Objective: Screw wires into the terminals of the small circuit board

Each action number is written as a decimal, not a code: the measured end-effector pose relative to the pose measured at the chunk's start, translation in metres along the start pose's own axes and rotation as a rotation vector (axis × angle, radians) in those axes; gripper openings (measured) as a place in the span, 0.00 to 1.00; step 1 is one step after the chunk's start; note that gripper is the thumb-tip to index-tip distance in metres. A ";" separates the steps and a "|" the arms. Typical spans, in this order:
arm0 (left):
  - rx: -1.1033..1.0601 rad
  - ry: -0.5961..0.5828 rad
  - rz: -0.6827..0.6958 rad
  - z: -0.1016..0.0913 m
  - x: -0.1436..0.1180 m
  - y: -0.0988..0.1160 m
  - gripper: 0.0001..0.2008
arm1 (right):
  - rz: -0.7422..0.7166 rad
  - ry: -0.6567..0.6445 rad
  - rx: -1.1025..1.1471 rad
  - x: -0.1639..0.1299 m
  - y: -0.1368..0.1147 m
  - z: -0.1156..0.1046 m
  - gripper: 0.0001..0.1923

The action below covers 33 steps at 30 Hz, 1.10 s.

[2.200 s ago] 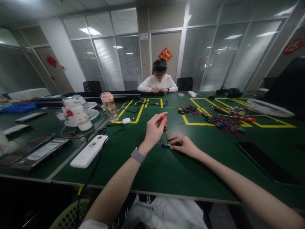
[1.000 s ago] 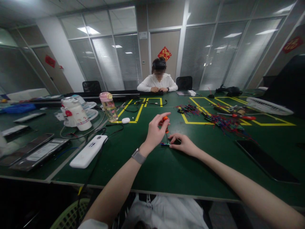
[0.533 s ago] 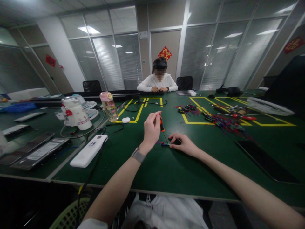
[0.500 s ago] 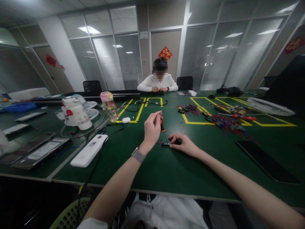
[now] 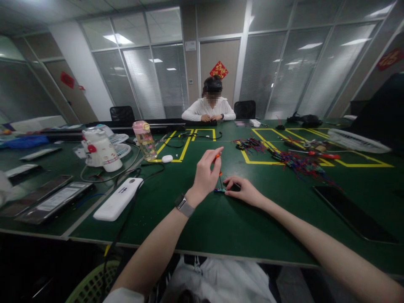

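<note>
Head view, from the left: a white power strip (image 5: 118, 198) lies on the green table (image 5: 221, 227). The left hand (image 5: 205, 174), raised, has its grip pinched on an orange-handled screwdriver (image 5: 217, 166), upright, tip on a small circuit board (image 5: 220, 190). The right hand (image 5: 243, 191) lies flat, fingers pressing the board down.

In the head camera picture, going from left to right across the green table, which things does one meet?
White cartoon-printed bottle → clear pink-capped bottle → left hand holding the small orange-handled screwdriver → right hand → tangle of red and blue wires → flat black phone.
</note>
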<state>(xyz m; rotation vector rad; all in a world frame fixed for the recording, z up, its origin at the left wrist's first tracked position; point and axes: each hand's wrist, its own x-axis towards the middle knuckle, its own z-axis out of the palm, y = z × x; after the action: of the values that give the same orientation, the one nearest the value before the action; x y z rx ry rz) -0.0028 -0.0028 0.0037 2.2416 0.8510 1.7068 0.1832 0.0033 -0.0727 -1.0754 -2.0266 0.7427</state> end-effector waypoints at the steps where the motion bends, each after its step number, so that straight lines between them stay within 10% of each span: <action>1: -0.055 -0.035 -0.004 0.002 -0.001 0.000 0.16 | 0.000 0.000 -0.001 0.000 0.000 0.000 0.06; 33: 0.041 0.118 -0.106 -0.003 0.004 0.000 0.09 | -0.015 -0.008 -0.027 -0.001 -0.001 -0.001 0.05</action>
<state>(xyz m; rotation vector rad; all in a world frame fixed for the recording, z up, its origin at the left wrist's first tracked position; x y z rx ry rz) -0.0047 -0.0013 0.0081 2.0968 1.0205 1.8022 0.1835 0.0020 -0.0714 -1.0731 -2.0542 0.7153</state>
